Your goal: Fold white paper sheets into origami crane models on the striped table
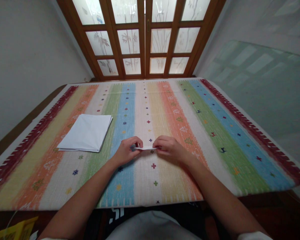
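A narrow strip of folded white paper (147,148) stretches between my two hands, just over the middle of the striped cloth. My left hand (127,150) pinches its left end between thumb and fingers. At the other end, my right hand (170,148) grips the paper the same way. Both ends are partly hidden by the fingers. To the left of my hands lies a stack of white square paper sheets (86,133), flat on the cloth with slightly uneven edges.
A colourful striped tablecloth (190,133) covers the table. Beyond its far edge stand wooden doors (145,43) with frosted panes. Pale walls rise on both sides, with a glass panel (260,83) at the right. Yellow packaging (15,230) sits below the table's front left.
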Available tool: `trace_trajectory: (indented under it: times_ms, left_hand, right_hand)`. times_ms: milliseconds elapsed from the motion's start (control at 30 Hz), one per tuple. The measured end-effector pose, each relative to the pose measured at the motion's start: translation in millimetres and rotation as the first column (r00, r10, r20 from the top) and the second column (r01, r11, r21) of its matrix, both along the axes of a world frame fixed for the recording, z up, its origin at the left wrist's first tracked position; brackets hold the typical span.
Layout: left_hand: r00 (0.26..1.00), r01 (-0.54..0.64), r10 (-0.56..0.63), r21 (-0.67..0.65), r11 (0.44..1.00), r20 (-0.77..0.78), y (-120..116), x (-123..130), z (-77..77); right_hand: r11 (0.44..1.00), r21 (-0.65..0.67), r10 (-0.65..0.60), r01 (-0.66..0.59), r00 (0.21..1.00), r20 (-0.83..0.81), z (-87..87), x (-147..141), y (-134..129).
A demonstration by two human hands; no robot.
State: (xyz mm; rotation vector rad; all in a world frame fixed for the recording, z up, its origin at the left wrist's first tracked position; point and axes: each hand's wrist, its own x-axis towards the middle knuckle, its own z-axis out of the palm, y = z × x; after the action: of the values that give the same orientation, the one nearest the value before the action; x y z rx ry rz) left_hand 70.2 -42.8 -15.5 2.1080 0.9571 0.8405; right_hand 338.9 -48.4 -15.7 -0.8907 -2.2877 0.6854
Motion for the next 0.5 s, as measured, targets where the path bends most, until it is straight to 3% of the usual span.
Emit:
trace_trajectory:
  times_ms: [100, 267, 500]
  left_hand:
    - [0.994, 0.060, -0.047, 0.131, 0.990, -0.098, -1, -1, -1.7]
    - [0.940, 0.168, -0.083, 0.235, 0.957, -0.332, 3, 1, -5.3]
    - [0.890, 0.237, -0.146, 0.166, 0.957, -0.433, 12, 2, -4.0]
  right_hand:
    - [0.988, 0.149, 0.040, -0.049, 0.997, 0.063, 3.1, 0, -1]
    - [0.978, 0.189, 0.044, -0.084, 0.978, 0.205, 4.3, -4, -2]
    - [0.994, 0.107, -0.001, -0.028, 0.967, 0.256, -8.5, -3, 3]
